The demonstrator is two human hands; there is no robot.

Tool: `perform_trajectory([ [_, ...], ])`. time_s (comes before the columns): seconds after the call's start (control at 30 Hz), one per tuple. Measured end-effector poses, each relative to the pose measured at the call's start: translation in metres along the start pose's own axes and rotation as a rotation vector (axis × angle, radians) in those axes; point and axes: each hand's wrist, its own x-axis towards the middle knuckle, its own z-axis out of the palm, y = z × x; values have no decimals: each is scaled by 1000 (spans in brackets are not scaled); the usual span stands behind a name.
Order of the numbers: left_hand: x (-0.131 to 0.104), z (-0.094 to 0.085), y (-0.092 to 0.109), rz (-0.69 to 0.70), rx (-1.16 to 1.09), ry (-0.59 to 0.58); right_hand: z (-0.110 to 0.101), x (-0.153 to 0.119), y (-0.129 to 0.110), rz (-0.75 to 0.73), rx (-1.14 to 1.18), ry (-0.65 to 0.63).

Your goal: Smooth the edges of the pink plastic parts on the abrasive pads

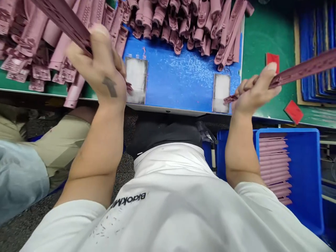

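Note:
My left hand is closed round a long, narrow pink plastic part with holes along it, which slants up to the upper left. A short end of pink plastic shows below that hand, over a white pad on the blue board. My right hand grips another long pink plastic part, which runs out to the right edge. Its near end pokes out at the wrist above a second white pad. Both hands are raised above the table's front edge.
Heaps of pink parts lie on the blue board and the green table. A blue bin at lower right holds a stack of pink parts. Red pieces and blue sheets are at right. Another person's leg is at left.

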Motion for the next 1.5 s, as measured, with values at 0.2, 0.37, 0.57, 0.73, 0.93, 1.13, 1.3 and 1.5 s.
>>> perform_trajectory([
  [0.2,-21,21,7,-516,-5,-205,-24,9,16,28,-36,-99],
  [0.37,-54,32,14,-470,-66,-157,-11,7,10,-90,-11,12],
  [0.57,-26,3,0,-168,27,-133,-3,7,-4,-70,79,36],
  [0.73,1,-5,-13,82,62,-103,-1,5,-17,-42,102,79],
  [0.93,-6,-4,-5,106,96,-151,1,2,-20,-35,114,119],
  [1.13,-3,1,-9,107,74,-151,11,1,-34,71,55,82],
  [1.3,-34,-39,21,-432,208,-410,-26,-14,-59,360,-57,-198],
  [1.5,-86,-72,64,-659,193,-204,-88,-46,-59,729,-122,-333],
])
